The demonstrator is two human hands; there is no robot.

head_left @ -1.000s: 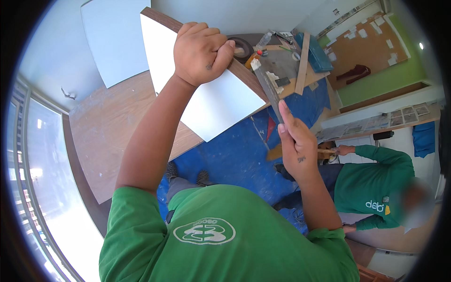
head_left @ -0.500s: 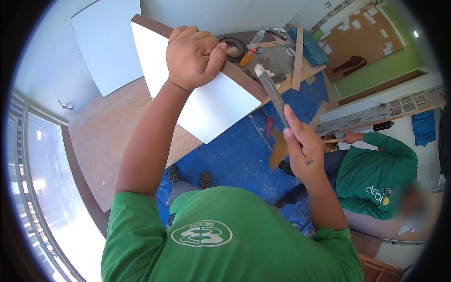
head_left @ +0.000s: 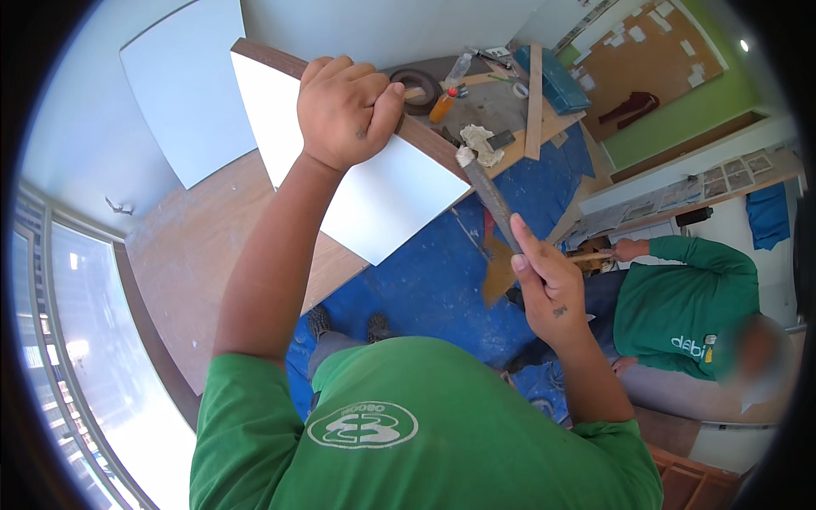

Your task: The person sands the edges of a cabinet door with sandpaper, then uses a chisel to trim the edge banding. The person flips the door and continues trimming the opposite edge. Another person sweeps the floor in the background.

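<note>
1. Left hand wraps over the dark brown edge of the white panel, knuckles up; its fingertips are hidden, so I cannot tell what they press on the far side.
2. Right hand is closed around the grey bar, thumb and forefinger laid along it, its whitish tip pointing away from me.
3. White panel: tilted in front of me, partly over the wooden board, one corner above the blue sheet. The bar's tip is right by its right-hand end; whether they touch, I cannot tell.
4. As I judge it, I am steadying the panel while working its edge with the bar. The next move calls for a firm left hold and the bar set evenly on that edge.
5. Counting: one panel in hand, one grey bar, one pale panel against the wall. On the table beyond: one brown roll, one clear bottle, one orange bottle, one crumpled cloth, one long wooden strip, one teal case. One co-worker, at my right.
</note>
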